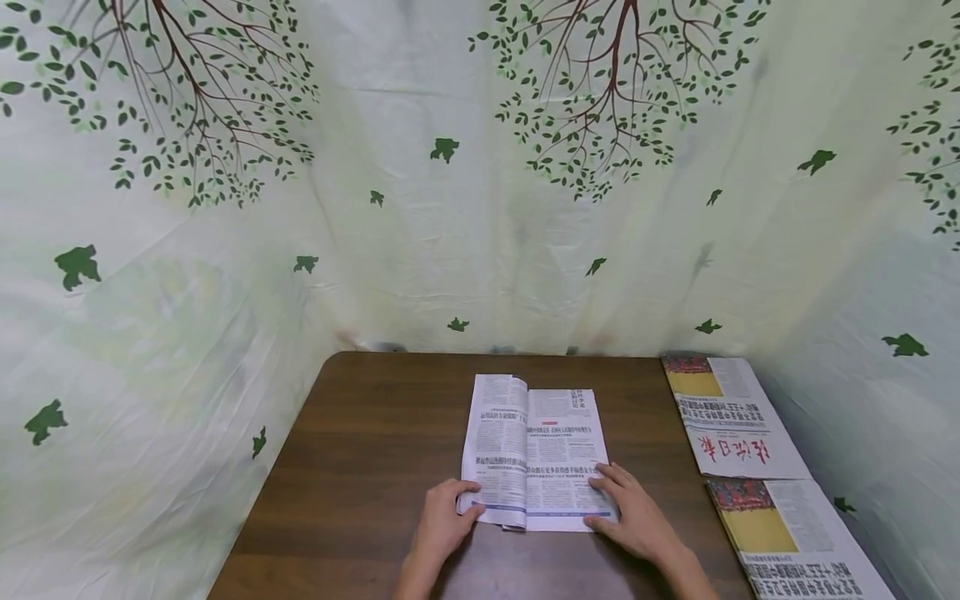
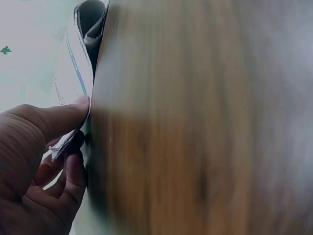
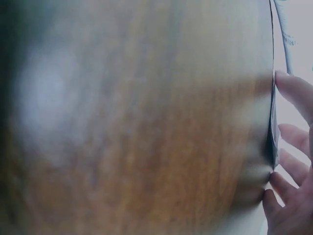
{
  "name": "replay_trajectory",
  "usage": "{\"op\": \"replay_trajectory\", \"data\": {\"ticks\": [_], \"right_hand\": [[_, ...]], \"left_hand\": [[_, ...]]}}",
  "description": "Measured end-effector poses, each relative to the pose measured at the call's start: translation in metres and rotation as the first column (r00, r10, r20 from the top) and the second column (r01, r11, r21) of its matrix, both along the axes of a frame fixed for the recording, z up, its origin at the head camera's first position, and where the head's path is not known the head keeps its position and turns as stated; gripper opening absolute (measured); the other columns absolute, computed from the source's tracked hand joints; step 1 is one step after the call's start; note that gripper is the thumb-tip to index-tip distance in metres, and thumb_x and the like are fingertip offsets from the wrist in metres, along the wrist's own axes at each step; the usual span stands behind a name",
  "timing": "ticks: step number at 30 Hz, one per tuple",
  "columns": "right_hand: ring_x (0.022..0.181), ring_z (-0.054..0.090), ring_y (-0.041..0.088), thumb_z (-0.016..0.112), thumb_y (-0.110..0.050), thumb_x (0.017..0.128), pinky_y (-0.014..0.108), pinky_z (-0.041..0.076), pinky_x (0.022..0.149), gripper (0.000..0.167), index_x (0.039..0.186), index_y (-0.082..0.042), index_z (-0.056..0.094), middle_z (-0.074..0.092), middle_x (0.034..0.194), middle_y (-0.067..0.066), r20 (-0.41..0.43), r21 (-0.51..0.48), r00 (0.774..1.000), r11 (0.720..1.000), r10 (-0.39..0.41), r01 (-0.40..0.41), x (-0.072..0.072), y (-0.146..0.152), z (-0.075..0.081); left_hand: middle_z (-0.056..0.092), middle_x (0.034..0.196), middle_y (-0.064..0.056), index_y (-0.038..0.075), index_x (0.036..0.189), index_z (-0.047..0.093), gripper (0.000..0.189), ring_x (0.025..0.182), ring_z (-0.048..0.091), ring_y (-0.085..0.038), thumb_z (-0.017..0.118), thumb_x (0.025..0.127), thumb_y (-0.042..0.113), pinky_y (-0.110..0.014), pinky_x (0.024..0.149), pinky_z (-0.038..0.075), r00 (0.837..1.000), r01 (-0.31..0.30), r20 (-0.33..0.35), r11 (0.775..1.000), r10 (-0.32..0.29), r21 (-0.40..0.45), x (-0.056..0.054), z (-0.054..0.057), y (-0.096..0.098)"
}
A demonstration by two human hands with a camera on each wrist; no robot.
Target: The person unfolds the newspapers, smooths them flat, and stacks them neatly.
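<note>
Newspaper (image 1: 564, 458) lay on the table (image 1: 360, 450); the left hand (image 1: 441, 521) held its near left corner in a pinching grip; the right hand (image 1: 637, 518), grip wide, touched its right side.

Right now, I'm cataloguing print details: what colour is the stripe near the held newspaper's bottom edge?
Blue; the stripe shows best in the head view.
</note>
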State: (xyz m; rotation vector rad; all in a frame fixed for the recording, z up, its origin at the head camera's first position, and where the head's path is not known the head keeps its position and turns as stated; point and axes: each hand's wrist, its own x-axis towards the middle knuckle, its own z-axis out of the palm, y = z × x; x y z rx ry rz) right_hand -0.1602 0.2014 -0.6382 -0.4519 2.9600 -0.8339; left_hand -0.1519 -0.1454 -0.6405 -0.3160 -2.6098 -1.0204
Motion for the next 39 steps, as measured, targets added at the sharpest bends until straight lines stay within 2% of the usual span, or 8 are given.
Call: {"op": "replay_trajectory", "data": {"ticks": [4, 7, 11, 13, 16, 23, 29, 39], "right_hand": [[0.149, 0.039, 0.04, 0.079, -0.06, 0.081, 0.059, 0.039, 0.115, 0.067, 0.13, -0.016, 0.068, 0.053, 0.153, 0.011, -0.006, 0.007, 1.0, 1.0, -0.016, 0.016, 0.001, 0.001, -0.001], [0.149, 0.039, 0.039, 0.08, -0.063, 0.079, 0.059, 0.04, 0.115, 0.067, 0.127, -0.018, 0.069, 0.052, 0.154, 0.01, 0.007, 0.017, 0.999, 0.999, -0.038, 0.037, 0.001, 0.002, -0.002], [0.148, 0.041, 0.038, 0.08, -0.065, 0.077, 0.059, 0.041, 0.114, 0.067, 0.125, -0.02, 0.069, 0.05, 0.156, 0.011, 0.015, 0.026, 0.998, 0.998, -0.057, 0.057, 0.001, 0.002, -0.004], [0.147, 0.042, 0.039, 0.08, -0.066, 0.077, 0.06, 0.042, 0.113, 0.068, 0.125, -0.02, 0.069, 0.05, 0.156, 0.012, 0.007, 0.033, 0.998, 0.998, -0.062, 0.062, 0.0, 0.002, -0.005], [0.147, 0.042, 0.038, 0.08, -0.067, 0.077, 0.059, 0.042, 0.113, 0.071, 0.128, -0.019, 0.068, 0.051, 0.155, 0.011, -0.002, 0.037, 0.998, 0.997, -0.063, 0.064, 0.001, 0.002, -0.005], [0.146, 0.042, 0.04, 0.08, -0.065, 0.078, 0.06, 0.041, 0.113, 0.08, 0.136, -0.013, 0.064, 0.052, 0.154, 0.012, -0.033, 0.026, 0.998, 0.998, -0.052, 0.053, 0.002, 0.004, -0.003], [0.147, 0.042, 0.042, 0.08, -0.063, 0.079, 0.059, 0.041, 0.114, 0.081, 0.138, -0.011, 0.063, 0.052, 0.154, 0.013, -0.054, 0.014, 0.998, 0.999, -0.031, 0.032, 0.002, 0.006, -0.005], [0.149, 0.039, 0.041, 0.077, -0.068, 0.079, 0.06, 0.039, 0.115, 0.083, 0.14, -0.013, 0.062, 0.049, 0.157, 0.012, -0.027, 0.021, 0.998, 0.999, -0.048, 0.049, 0.003, 0.009, -0.008]], "left_hand": [[0.068, 0.093, -0.001, 0.012, 0.101, 0.081, 0.035, 0.086, 0.064, -0.022, 0.094, 0.068, 0.015, -0.036, 0.077, 0.052, 0.999, -0.027, 0.019, 0.999, 0.028, -0.045, -0.001, 0.0, -0.005], [0.065, 0.108, -0.003, 0.015, 0.108, 0.079, 0.044, 0.096, 0.058, -0.023, 0.095, 0.067, 0.021, -0.039, 0.081, 0.051, 0.999, -0.038, 0.035, 0.995, 0.042, -0.094, -0.002, 0.001, -0.009], [0.064, 0.136, -0.008, 0.018, 0.122, 0.076, 0.053, 0.115, 0.057, -0.031, 0.092, 0.072, 0.026, -0.047, 0.091, 0.052, 0.997, 0.003, 0.075, 0.987, 0.009, -0.16, -0.002, 0.003, -0.018], [0.063, 0.142, -0.008, 0.018, 0.126, 0.074, 0.053, 0.124, 0.057, -0.034, 0.089, 0.076, 0.027, -0.052, 0.094, 0.05, 0.995, 0.038, 0.094, 0.982, -0.02, -0.185, -0.001, 0.004, -0.022], [0.065, 0.142, -0.006, 0.015, 0.127, 0.074, 0.051, 0.13, 0.056, -0.033, 0.086, 0.079, 0.029, -0.056, 0.096, 0.049, 0.993, 0.07, 0.106, 0.976, -0.049, -0.204, 0.001, 0.005, -0.027], [0.064, 0.144, -0.006, 0.013, 0.13, 0.072, 0.052, 0.137, 0.054, -0.036, 0.084, 0.082, 0.03, -0.061, 0.104, 0.046, 0.991, 0.08, 0.118, 0.971, -0.054, -0.227, 0.0, 0.004, -0.038], [0.063, 0.145, -0.007, 0.012, 0.132, 0.071, 0.052, 0.139, 0.052, -0.039, 0.083, 0.084, 0.029, -0.062, 0.108, 0.043, 0.992, 0.069, 0.117, 0.972, -0.044, -0.224, 0.001, 0.004, -0.047], [0.063, 0.145, -0.008, 0.011, 0.131, 0.071, 0.053, 0.14, 0.052, -0.038, 0.084, 0.083, 0.029, -0.061, 0.109, 0.043, 0.991, 0.05, 0.13, 0.976, -0.022, -0.214, 0.004, 0.0, -0.058]]}}
